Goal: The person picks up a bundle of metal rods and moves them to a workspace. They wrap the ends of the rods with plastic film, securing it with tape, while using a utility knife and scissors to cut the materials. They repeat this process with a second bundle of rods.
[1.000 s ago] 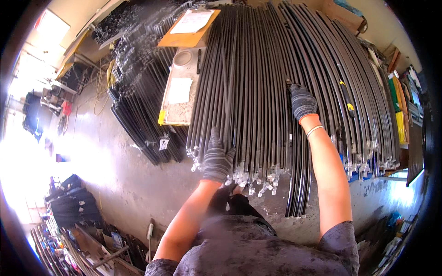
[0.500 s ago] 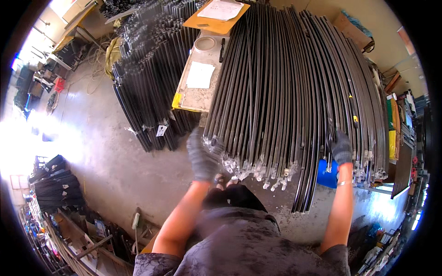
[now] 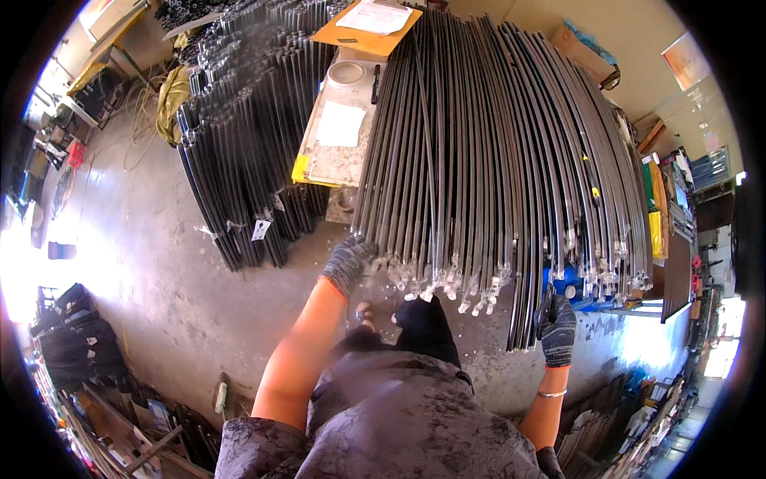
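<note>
Many long dark rods (image 3: pixel 447 152) lie side by side, their near ends wrapped in clear plastic (image 3: pixel 431 281). My left hand (image 3: pixel 349 262), in a grey knit glove, is closed at the near end of the leftmost rods, its fingers curled round an end there. A few rods (image 3: pixel 524 311) stick out nearer to me than the others. Beside their ends is my right hand (image 3: pixel 557 329), gloved the same way, its fingers closed. Something dark and narrow shows at those fingers, too unclear to name. Whether it touches the protruding rods is hard to see.
Left of the rods stands a worktop (image 3: pixel 339 160) with a paper sheet (image 3: pixel 341 125), a tape roll (image 3: pixel 346 73), a black marker (image 3: pixel 375 84) and an orange clipboard (image 3: pixel 359 32). Bundled dark tubes (image 3: pixel 247 152) stand farther left. A blue container (image 3: pixel 568 286) sits under the right-hand rods.
My right hand has come back toward me from over the rods to the protruding ends. My left hand, blurred before, is now steady at the leftmost rod ends. The view has shifted slightly.
</note>
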Demonstrator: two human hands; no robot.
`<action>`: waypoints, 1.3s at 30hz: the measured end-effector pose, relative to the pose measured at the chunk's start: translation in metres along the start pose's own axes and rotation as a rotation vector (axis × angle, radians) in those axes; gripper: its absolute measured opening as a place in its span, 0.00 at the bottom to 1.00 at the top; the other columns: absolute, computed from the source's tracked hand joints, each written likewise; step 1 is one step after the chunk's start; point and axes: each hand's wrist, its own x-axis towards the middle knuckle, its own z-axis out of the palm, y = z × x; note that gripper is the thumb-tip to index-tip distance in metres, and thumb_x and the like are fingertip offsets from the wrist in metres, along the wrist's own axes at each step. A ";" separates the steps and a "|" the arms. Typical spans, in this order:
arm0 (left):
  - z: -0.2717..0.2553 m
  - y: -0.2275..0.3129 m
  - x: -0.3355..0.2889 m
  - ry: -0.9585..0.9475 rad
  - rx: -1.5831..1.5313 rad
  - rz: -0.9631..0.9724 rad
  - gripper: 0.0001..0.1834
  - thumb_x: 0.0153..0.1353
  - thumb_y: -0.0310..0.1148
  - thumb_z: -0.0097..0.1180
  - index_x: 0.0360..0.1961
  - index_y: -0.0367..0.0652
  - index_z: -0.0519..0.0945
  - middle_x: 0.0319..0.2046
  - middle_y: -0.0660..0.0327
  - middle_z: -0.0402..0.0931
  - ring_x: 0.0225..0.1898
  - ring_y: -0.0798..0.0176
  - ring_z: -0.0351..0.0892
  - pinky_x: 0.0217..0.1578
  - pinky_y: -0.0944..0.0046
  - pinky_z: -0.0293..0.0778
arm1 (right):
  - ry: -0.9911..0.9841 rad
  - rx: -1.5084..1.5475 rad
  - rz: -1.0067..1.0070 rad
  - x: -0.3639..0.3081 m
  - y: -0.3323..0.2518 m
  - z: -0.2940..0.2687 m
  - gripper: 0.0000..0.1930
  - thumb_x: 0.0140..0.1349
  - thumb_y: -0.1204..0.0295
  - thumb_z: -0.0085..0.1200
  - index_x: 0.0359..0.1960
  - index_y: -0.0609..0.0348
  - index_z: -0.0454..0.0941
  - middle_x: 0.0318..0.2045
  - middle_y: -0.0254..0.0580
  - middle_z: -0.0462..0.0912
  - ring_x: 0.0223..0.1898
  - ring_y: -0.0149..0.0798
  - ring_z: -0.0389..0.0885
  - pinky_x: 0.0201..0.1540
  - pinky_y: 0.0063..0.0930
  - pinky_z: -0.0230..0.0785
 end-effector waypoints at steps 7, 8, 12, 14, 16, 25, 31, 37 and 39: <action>-0.020 -0.019 -0.014 -0.054 0.274 0.116 0.09 0.60 0.36 0.55 0.34 0.41 0.77 0.23 0.66 0.76 0.19 0.70 0.71 0.21 0.69 0.68 | -0.034 1.276 0.737 0.027 -0.040 0.031 0.07 0.65 0.69 0.46 0.36 0.56 0.75 0.29 0.36 0.78 0.34 0.33 0.77 0.43 0.29 0.73; -0.023 -0.020 -0.014 -0.054 0.302 0.140 0.10 0.61 0.36 0.55 0.36 0.40 0.77 0.23 0.67 0.75 0.20 0.72 0.70 0.22 0.70 0.67 | -0.271 1.379 0.784 0.038 -0.042 0.037 0.08 0.65 0.66 0.48 0.37 0.56 0.75 0.32 0.38 0.79 0.35 0.35 0.78 0.46 0.33 0.74; -0.024 -0.028 -0.007 -0.025 0.052 0.235 0.08 0.61 0.32 0.54 0.39 0.41 0.76 0.26 0.67 0.76 0.24 0.73 0.70 0.26 0.72 0.67 | -0.798 1.073 0.450 0.053 -0.090 0.074 0.12 0.58 0.70 0.57 0.41 0.60 0.74 0.36 0.40 0.78 0.39 0.39 0.77 0.46 0.30 0.72; -0.024 -0.043 0.000 0.067 0.020 0.354 0.08 0.62 0.33 0.54 0.39 0.41 0.76 0.28 0.67 0.76 0.26 0.74 0.71 0.28 0.72 0.68 | -0.838 0.413 -0.171 0.051 -0.120 0.091 0.16 0.54 0.76 0.59 0.45 0.62 0.73 0.37 0.41 0.77 0.39 0.37 0.76 0.42 0.27 0.71; -0.025 -0.045 0.000 0.140 0.128 0.361 0.12 0.62 0.35 0.54 0.44 0.41 0.75 0.33 0.65 0.78 0.32 0.72 0.72 0.33 0.70 0.70 | -0.933 0.132 -0.502 0.052 -0.152 0.105 0.19 0.51 0.80 0.60 0.47 0.63 0.72 0.37 0.40 0.77 0.37 0.35 0.75 0.39 0.25 0.70; -0.012 -0.046 -0.015 0.381 0.303 0.402 0.17 0.63 0.39 0.51 0.46 0.36 0.75 0.35 0.59 0.78 0.36 0.69 0.72 0.39 0.67 0.69 | -1.679 0.379 0.010 0.089 -0.239 0.149 0.14 0.63 0.71 0.51 0.49 0.60 0.71 0.29 0.35 0.81 0.28 0.30 0.80 0.29 0.21 0.76; -0.008 -0.052 -0.010 0.492 0.345 0.531 0.13 0.64 0.37 0.51 0.40 0.35 0.76 0.31 0.58 0.78 0.32 0.69 0.72 0.35 0.66 0.70 | -1.832 0.004 0.064 0.100 -0.285 0.169 0.16 0.58 0.74 0.54 0.49 0.63 0.71 0.30 0.36 0.80 0.28 0.27 0.78 0.28 0.20 0.75; 0.001 -0.051 -0.014 0.415 0.188 0.619 0.10 0.65 0.34 0.49 0.35 0.37 0.76 0.24 0.62 0.74 0.26 0.70 0.69 0.28 0.66 0.68 | -1.690 0.012 0.459 0.132 -0.209 0.230 0.06 0.58 0.74 0.54 0.34 0.63 0.78 0.22 0.34 0.79 0.20 0.25 0.73 0.18 0.24 0.66; 0.003 -0.048 -0.020 0.380 0.136 0.556 0.08 0.65 0.32 0.49 0.36 0.38 0.75 0.25 0.63 0.74 0.27 0.71 0.69 0.28 0.68 0.68 | -1.624 -0.015 0.439 0.134 -0.205 0.241 0.09 0.62 0.72 0.49 0.38 0.63 0.78 0.23 0.35 0.79 0.20 0.28 0.76 0.18 0.23 0.70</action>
